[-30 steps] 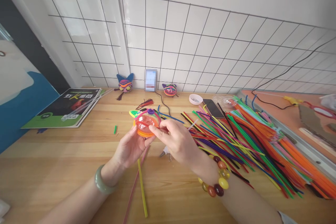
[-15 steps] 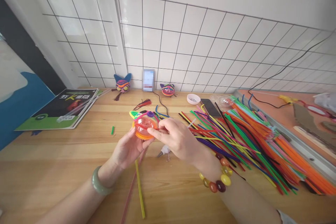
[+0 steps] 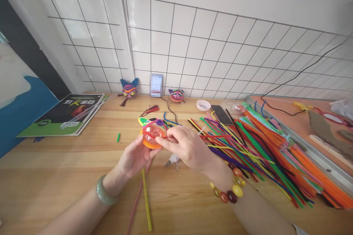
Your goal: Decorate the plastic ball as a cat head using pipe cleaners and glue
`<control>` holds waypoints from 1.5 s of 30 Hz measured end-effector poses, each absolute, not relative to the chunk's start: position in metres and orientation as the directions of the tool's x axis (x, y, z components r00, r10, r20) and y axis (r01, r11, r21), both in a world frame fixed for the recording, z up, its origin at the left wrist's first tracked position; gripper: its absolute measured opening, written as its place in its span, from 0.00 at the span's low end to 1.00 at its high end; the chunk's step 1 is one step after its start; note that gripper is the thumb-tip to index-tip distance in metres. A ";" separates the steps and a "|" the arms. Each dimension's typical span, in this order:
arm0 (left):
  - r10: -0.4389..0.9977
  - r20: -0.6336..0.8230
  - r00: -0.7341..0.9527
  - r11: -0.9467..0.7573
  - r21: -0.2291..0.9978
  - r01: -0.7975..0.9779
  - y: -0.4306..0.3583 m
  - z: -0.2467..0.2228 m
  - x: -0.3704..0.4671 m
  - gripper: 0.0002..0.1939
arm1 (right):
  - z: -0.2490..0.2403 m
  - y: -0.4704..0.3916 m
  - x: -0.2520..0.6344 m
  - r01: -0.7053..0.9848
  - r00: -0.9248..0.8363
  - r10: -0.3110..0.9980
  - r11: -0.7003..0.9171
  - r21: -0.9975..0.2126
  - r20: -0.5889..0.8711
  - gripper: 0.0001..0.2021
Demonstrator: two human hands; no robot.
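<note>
My left hand [image 3: 138,156] is wrapped round the lower left of a clear plastic ball [image 3: 153,131] trimmed with pipe cleaners. Orange rings its lower edge; a green and yellow ear, pink and purple pieces sit along its top. With fingers pinched, my right hand [image 3: 185,143] grips a red pipe cleaner [image 3: 216,137] that lies across the ball's front and sticks out beyond the hand to the right. Its index finger touches the ball's face. Under the right hand, a hot glue gun [image 3: 173,159] is partly hidden.
Many loose pipe cleaners [image 3: 278,147] cover the right side. Two finished animal heads, one blue-eared [image 3: 129,89] and one pink [image 3: 176,96], stand by the wall beside a lit phone [image 3: 156,85]. A book [image 3: 63,114] lies left, a small pink bowl [image 3: 203,105] behind.
Both hands keep their grip on the ball and the red pipe cleaner, which have barely shifted. The whole view has tilted slightly.
</note>
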State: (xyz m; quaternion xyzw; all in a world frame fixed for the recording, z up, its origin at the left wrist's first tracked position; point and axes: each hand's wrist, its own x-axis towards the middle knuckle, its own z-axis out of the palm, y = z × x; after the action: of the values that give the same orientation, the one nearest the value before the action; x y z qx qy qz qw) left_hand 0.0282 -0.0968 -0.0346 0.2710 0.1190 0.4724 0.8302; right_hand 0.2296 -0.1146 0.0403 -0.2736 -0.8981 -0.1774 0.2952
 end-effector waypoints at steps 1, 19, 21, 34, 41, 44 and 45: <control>0.850 0.055 0.525 0.409 0.561 -0.720 -0.097 -0.035 0.028 0.15 | 0.040 -0.115 0.230 0.594 -0.678 0.384 0.788 0.159 0.627 0.14; 0.861 0.039 0.507 0.400 0.564 -0.723 -0.097 -0.032 0.029 0.13 | 0.034 -0.113 0.233 0.598 -0.708 0.390 0.774 0.207 0.588 0.16; 0.861 0.042 0.507 0.395 0.572 -0.719 -0.097 -0.033 0.029 0.13 | 0.033 -0.113 0.233 0.600 -0.710 0.397 0.773 0.204 0.582 0.16; 0.872 0.038 0.488 0.379 0.579 -0.722 -0.098 -0.033 0.030 0.13 | 0.033 -0.114 0.232 0.592 -0.703 0.377 0.780 0.203 0.604 0.15; 0.880 0.037 0.474 0.367 0.580 -0.727 -0.097 -0.033 0.030 0.13 | 0.031 -0.112 0.231 0.599 -0.699 0.385 0.776 0.198 0.603 0.15; 0.879 0.019 0.477 0.381 0.573 -0.726 -0.097 -0.033 0.030 0.14 | 0.030 -0.111 0.231 0.601 -0.701 0.391 0.774 0.200 0.596 0.15; 0.878 0.013 0.479 0.387 0.570 -0.725 -0.097 -0.033 0.030 0.14 | 0.030 -0.112 0.231 0.604 -0.705 0.395 0.770 0.205 0.589 0.15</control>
State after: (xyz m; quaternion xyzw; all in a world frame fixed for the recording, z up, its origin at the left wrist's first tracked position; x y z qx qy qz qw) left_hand 0.0301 -0.0973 -0.0328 0.2599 0.1470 0.4890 0.8196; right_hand 0.2311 -0.1115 0.0304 -0.2768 -0.9023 -0.1955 0.2665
